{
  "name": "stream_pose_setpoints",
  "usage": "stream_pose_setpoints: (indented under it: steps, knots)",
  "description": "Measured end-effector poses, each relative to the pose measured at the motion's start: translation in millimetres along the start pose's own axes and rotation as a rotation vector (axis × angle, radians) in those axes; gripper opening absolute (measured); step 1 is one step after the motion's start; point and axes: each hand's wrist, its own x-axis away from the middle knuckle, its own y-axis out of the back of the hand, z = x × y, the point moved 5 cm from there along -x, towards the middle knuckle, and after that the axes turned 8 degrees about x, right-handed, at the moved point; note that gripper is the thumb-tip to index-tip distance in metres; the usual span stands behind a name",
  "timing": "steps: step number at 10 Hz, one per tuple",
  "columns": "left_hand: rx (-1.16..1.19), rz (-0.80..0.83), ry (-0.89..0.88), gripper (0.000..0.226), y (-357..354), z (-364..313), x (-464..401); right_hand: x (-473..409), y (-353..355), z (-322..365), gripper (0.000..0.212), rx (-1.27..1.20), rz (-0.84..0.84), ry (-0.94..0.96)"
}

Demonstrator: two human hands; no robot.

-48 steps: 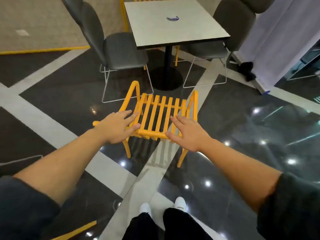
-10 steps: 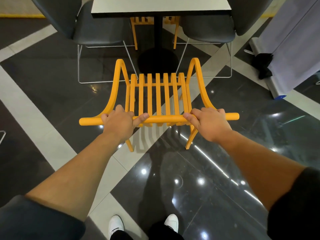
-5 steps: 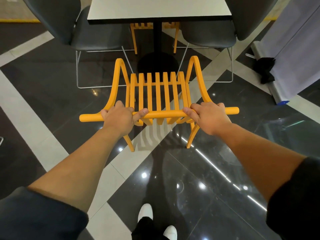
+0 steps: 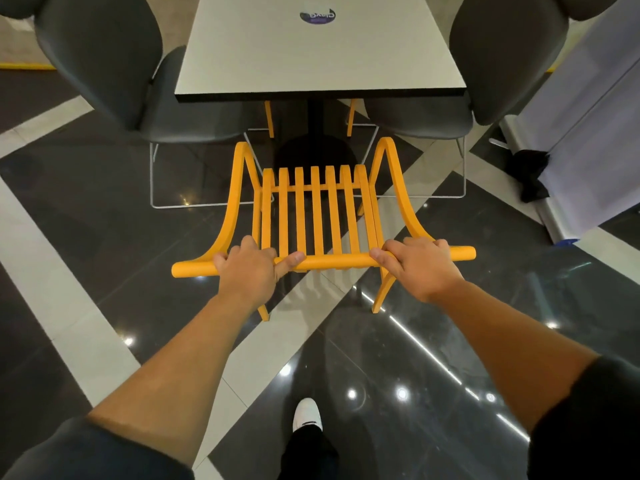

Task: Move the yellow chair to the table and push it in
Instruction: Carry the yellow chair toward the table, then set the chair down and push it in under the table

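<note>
Open gap below table point(image 4: 318, 88), apparently between two grey chairs point(image 4: 180, 119).

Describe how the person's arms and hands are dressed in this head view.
Both forearms are bare from wrist to near the elbow. Dark sleeves, pushed or cut short, cover the upper arms at the bottom corners. The left hand and right hand wear no gloves; no rings, watch or bracelets are visible.

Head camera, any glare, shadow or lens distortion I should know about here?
Head view: ceiling lights glare as bright spots on the glossy floor; the yellow chair casts slat shadows beneath itself; wide-angle bowing bends the grey chairs at the edges; focus is sharp.
</note>
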Motion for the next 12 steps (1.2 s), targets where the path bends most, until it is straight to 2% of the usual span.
stream_pose_setpoints:
  steps: [2, 4, 5, 6, 7, 8, 9, 12]
  knots:
    - [-0.015, 0.059, 0.022, 0.079, 9.8, -2.5, -30.6, -32.5, 7.8, -5.5, 0.054, 0.064, 0.109, -0.013]
    - [-0.006, 0.098, 0.046, 0.089, 16.5, -5.1, -39.0, -37.9, 17.3, -4.1, 0.064, 0.072, 0.131, -0.011]
    - [-0.003, 0.128, 0.062, 0.091, 21.0, -7.9, -41.5, -40.3, 26.4, -3.1, 0.08, 0.062, 0.153, 0.002]
    - [0.021, 0.124, 0.067, 0.089, 22.1, -8.5, -43.9, -42.1, 31.7, -2.6, 0.113, 0.034, 0.148, 0.042]
    - [0.047, 0.102, 0.066, 0.087, 20.3, -3.9, -46.9, -45.2, 27.7, -3.7, 0.133, 0.039, 0.164, 0.062]
    - [0.066, 0.094, 0.065, 0.085, 19.8, -1.5, -48.7, -46.1, 25.2, -1.7, 0.13, 0.063, 0.136, 0.051]
    - [0.058, 0.099, 0.051, 0.088, 22.4, 0.9, -50.8, -46.0, 28.3, 3.5, 0.111, 0.06, 0.069, 0.006]
    - [0.032, 0.09, 0.042, 0.086, 21.2, 4.8, -54.8, -46.6, 21.1, -5.2, 0.074, -0.066, 0.077, 0.012]
